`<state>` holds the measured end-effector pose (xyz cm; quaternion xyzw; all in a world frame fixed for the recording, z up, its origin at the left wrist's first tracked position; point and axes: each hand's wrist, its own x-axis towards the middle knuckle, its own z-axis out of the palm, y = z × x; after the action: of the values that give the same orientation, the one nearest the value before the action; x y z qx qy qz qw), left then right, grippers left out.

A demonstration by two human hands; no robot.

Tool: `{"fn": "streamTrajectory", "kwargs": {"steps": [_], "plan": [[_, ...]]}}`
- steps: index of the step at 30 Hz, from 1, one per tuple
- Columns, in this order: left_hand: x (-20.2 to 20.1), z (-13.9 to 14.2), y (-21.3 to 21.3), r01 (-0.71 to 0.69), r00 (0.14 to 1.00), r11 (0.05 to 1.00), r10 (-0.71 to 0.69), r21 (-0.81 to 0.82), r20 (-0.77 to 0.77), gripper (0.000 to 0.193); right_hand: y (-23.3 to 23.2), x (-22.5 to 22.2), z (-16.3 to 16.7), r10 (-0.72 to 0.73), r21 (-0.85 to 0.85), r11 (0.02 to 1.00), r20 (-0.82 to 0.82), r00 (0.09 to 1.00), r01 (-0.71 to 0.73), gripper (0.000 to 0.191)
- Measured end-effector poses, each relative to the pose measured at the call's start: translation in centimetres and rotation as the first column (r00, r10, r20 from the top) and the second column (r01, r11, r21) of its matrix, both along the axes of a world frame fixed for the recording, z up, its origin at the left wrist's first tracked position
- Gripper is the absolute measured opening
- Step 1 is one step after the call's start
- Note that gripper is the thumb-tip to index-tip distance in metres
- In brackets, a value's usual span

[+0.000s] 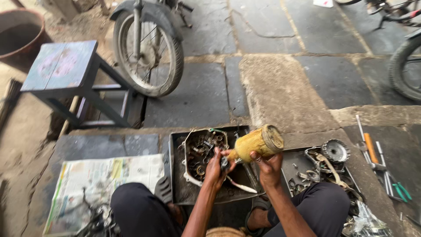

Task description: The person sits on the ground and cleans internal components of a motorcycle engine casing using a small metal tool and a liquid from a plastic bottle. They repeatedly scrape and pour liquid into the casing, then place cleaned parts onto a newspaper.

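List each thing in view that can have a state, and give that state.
Yellow bottle: tilted, nozzle down, held by right hand.
Left hand: gripping a small part over the metal tray.
Engine cover: lying open side up in tray.
Stool: upright, nothing on it.
Newspaper: spread flat.

The yellow plastic bottle [259, 142] is grimy and stained, with a round capped base end turned up and to the right. It is tipped steeply, its narrow neck pointing down and left. The small metal part [224, 163] sits right under that neck; it is dark, oily and too small to make out in detail. Both are held above the shallow black metal tray [177, 193], close to the engine cover [199, 153] lying in it.
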<state>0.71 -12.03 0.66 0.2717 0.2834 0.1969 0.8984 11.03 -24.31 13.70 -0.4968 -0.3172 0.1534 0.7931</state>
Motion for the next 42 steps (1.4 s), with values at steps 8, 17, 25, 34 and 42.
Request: {"fn": "streamTrajectory", "kwargs": {"steps": [8,17,25,34,42], "plan": [[-0.1,1.5,0.3,-0.056,0.964,0.963,0.120,-0.263,0.236,0.074,-0.1,-0.8,2.1,-0.038,-0.001,0.999,0.093,0.995,0.038,0.062],[-0.3,2.0,0.3,-0.039,0.952,0.980,0.096,-0.196,0.290,0.073,-0.1,-1.7,1.9,-0.002,0.105,0.994,0.119,0.993,-0.011,0.068],[-0.5,2.0,0.2,-0.057,0.965,0.988,0.093,-0.146,0.246,0.060,0.3,-1.8,1.2,-0.016,0.100,0.995,0.178,0.984,-0.002,0.064],[-0.9,2.4,-0.1,-0.036,0.990,0.998,0.042,-0.043,0.138,0.026,-0.3,-0.7,1.3,-0.013,0.122,0.993,0.109,0.994,0.000,0.064],[-0.8,0.1,0.3,-0.075,0.956,0.981,0.121,-0.176,0.266,0.038,-0.3,-1.2,1.5,0.045,0.104,0.993,0.049,0.998,-0.050,0.068]]}}
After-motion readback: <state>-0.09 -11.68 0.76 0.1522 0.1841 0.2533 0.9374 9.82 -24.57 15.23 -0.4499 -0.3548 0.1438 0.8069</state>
